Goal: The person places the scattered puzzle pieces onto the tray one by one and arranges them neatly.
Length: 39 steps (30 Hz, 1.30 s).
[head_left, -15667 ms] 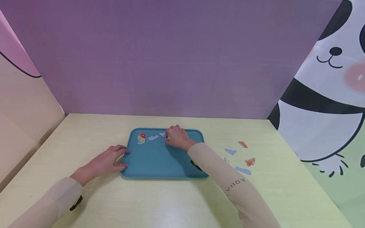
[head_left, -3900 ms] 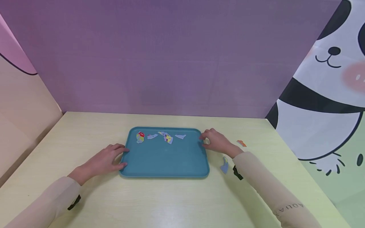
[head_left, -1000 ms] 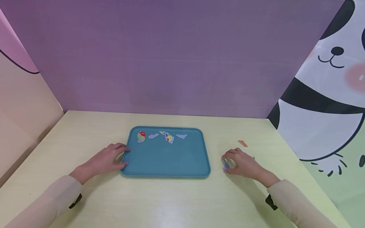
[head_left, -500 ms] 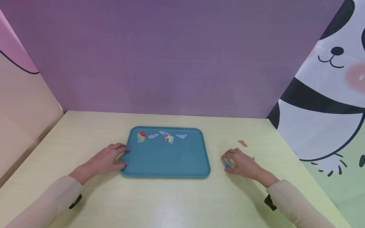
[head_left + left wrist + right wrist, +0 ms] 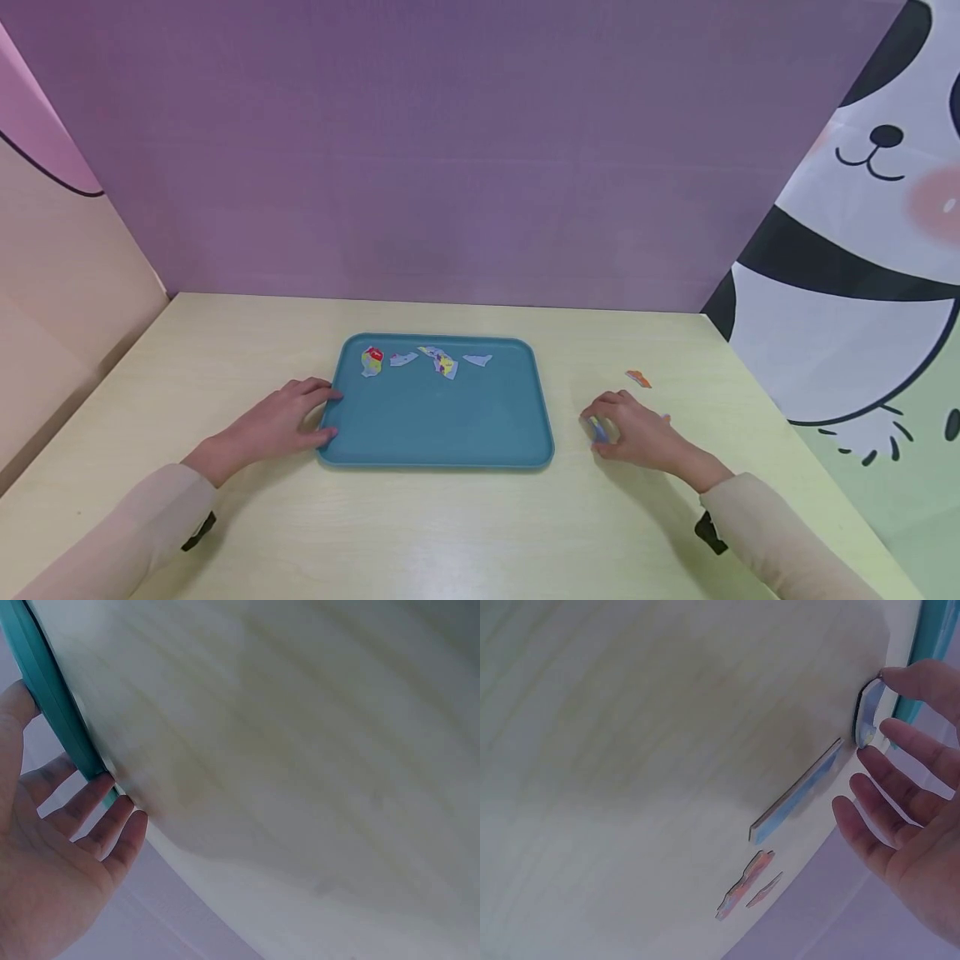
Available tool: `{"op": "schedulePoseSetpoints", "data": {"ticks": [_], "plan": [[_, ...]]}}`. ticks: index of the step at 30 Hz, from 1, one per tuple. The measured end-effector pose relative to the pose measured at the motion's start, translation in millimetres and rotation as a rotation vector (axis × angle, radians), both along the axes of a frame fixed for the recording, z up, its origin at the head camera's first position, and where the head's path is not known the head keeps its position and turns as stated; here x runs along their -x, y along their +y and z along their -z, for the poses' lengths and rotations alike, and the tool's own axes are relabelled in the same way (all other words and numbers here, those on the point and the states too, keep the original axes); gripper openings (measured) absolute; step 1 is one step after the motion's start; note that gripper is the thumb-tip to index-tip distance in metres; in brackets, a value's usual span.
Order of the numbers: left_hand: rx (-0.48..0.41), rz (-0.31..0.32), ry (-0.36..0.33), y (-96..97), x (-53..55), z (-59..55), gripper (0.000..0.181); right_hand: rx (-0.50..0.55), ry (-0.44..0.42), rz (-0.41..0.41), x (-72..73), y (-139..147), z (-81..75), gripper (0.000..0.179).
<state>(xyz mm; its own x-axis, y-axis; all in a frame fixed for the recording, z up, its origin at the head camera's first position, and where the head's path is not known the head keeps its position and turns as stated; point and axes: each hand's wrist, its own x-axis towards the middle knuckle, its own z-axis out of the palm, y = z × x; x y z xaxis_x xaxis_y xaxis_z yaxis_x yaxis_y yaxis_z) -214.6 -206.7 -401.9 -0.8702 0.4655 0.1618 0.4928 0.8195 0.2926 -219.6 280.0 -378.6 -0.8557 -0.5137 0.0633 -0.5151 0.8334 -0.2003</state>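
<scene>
My left hand (image 5: 273, 423) rests at the left edge of a teal tray (image 5: 435, 429), its thumb and fingertips touching the rim with the fingers loosely extended. To the right of the tray, my right hand (image 5: 637, 429) pinches a blue and yellow puzzle piece (image 5: 869, 709) by its ends, between thumb and fingers, close over the table. Along the tray's far side lie a red and yellow piece (image 5: 372, 362), a pale lilac piece (image 5: 403, 359), a purple and yellow piece (image 5: 444, 364) and a pale blue piece (image 5: 477, 360).
An orange piece (image 5: 639, 378) lies on the table (image 5: 360, 533) beyond my right hand. In the right wrist view, a long blue strip-shaped piece (image 5: 799, 791) and orange pieces lie beside that hand. A purple wall (image 5: 450, 167) stands behind the table.
My right hand has come from the tray's right edge to the blue and yellow piece, which has turned slightly between its fingers. Earlier, the pale blue piece joined the tray's row. My left hand stays put.
</scene>
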Motion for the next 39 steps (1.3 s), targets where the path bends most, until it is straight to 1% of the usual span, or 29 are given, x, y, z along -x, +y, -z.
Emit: {"op": "schedulePoseSetpoints", "data": {"ticks": [5, 12, 18, 24, 29, 39], "plan": [[-0.002, -0.004, -0.007, -0.5, 0.2, 0.7, 0.048, 0.007, -0.012, 0.016, 2.3, -0.2, -0.2, 0.033], [0.0, -0.003, -0.003, -1.4, 2.0, 2.8, 0.047, 0.011, 0.034, -0.035, 7.2, -1.7, -3.6, 0.033], [-0.001, -0.002, -0.003, -1.7, 2.4, 3.5, 0.048, 0.029, 0.039, -0.045, 12.8, -5.7, -7.9, 0.035], [0.002, -0.002, -0.002, -2.0, 2.7, 4.1, 0.048, 0.045, 0.06, -0.063, 23.0, -14.9, -9.8, 0.034], [0.002, -0.003, -0.005, -1.9, 2.7, 3.7, 0.048, 0.049, 0.049, -0.072, 32.0, -26.9, -12.2, 0.034], [0.005, -0.008, -0.013, -1.3, 2.4, 3.4, 0.049, 0.062, 0.03, -0.061, 51.7, -52.4, -13.2, 0.036]]}}
